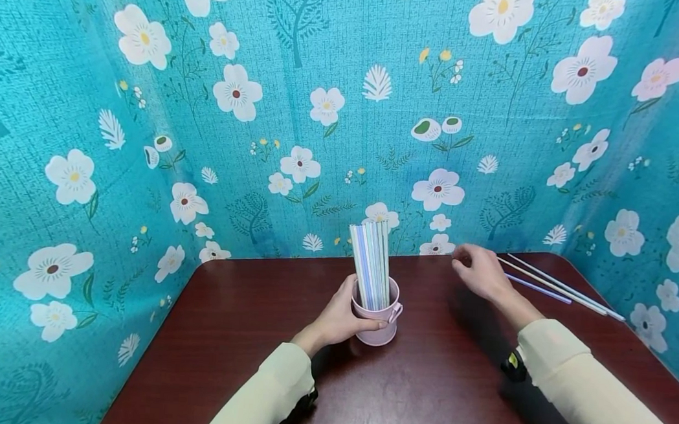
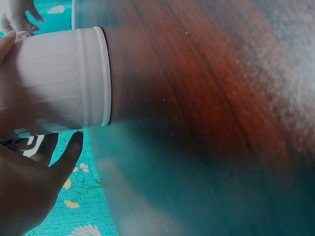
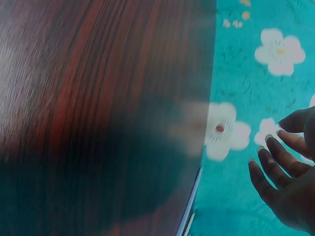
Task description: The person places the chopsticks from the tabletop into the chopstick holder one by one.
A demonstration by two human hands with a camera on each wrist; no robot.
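A small pale-pink bucket (image 1: 377, 336) stands on the table in the head view. A bundle of thin straws (image 1: 370, 259) in white, blue and pale green rises out of it, leaning slightly left. My left hand (image 1: 339, 314) grips the bucket from its left side, the thumb across its front. In the left wrist view the bucket (image 2: 59, 81) fills the upper left, fingers along its wall. My right hand (image 1: 482, 270) hovers to the right of the bucket, near the table's back edge. Its fingers (image 3: 275, 172) are loosely bent in the right wrist view, with nothing between them.
Several loose straws (image 1: 562, 288), blue, cream and pale blue, lie on the dark-red wooden table (image 1: 421, 398) at the back right, beyond my right hand. Teal flowered cloth (image 1: 332, 147) hangs behind the table and along both sides.
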